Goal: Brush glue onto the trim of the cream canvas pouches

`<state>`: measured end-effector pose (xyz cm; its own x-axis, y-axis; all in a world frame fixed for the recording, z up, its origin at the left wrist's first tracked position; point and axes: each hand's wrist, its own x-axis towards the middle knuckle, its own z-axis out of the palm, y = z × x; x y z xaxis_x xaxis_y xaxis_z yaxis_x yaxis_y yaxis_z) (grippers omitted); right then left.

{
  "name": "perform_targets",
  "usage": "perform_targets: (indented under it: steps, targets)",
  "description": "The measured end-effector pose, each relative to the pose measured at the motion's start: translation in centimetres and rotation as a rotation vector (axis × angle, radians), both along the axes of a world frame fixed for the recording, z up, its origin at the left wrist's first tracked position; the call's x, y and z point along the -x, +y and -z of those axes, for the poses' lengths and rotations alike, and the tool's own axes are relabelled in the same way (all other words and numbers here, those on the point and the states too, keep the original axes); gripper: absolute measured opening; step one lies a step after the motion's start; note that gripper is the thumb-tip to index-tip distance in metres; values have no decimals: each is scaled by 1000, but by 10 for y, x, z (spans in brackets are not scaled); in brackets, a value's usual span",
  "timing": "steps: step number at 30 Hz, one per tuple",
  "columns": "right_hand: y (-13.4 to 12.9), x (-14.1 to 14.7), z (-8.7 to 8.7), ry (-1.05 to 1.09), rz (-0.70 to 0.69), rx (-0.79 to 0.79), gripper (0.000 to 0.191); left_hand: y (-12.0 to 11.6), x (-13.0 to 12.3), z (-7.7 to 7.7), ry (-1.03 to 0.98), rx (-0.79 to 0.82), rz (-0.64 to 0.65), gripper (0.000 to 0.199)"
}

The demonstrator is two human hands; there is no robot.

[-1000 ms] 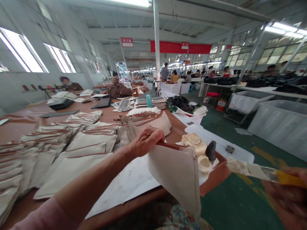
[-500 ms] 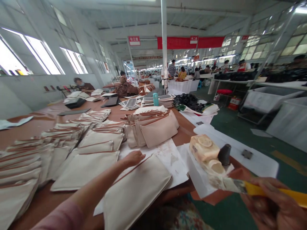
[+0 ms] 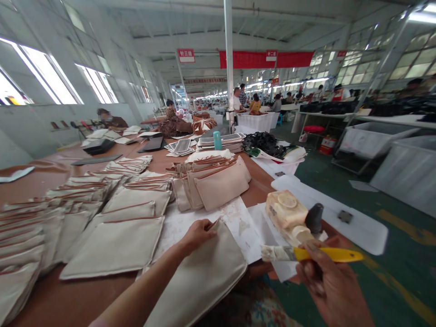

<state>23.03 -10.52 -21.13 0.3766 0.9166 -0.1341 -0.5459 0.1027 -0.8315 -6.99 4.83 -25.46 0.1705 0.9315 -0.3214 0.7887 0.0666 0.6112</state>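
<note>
Head view: hands (image 3: 327, 274) curled, apart.

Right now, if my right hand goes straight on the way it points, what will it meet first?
Probably the container: in the picture it lies just beyond your right hand. Depth is unclear, so the hand, holding the brush, might pass above it.
</note>
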Motion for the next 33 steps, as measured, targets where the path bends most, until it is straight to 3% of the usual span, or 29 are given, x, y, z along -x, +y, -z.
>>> perform_targets:
  steps: [7, 11, 15, 19, 23, 25, 28, 30, 33]
  targets:
    - [26, 25, -30, -60, 20, -95, 38, -56, -31, -57, -546, 187, 170, 37]
    - [31, 36, -29, -261, -16, -154, 34, -75, -45, -81, -613, 199, 204, 31]
    - [33, 30, -18, -550, 65, -189, 29, -85, -50, -93, -599, 195, 233, 29]
    - [24, 22, -25, -588, 187, -236, 28, -89, -55, -96, -626, 211, 226, 30]
    - [15, 26, -29, -659, 115, -279, 26, -93, -60, -97, -608, 216, 261, 32]
    - [16, 24, -27, -760, 159, -292, 25, -95, -60, -99, -602, 211, 287, 38]
    - [18, 13, -24, -772, 259, -302, 24, -98, -59, -103, -527, 79, 315, 46]
    - [17, 2, -25, -645, 233, -292, 24, -102, -59, -104, -430, -125, 343, 48]
    - [13, -8, -32, -390, 151, -270, 23, -111, -60, -102, -268, -496, 448, 33]
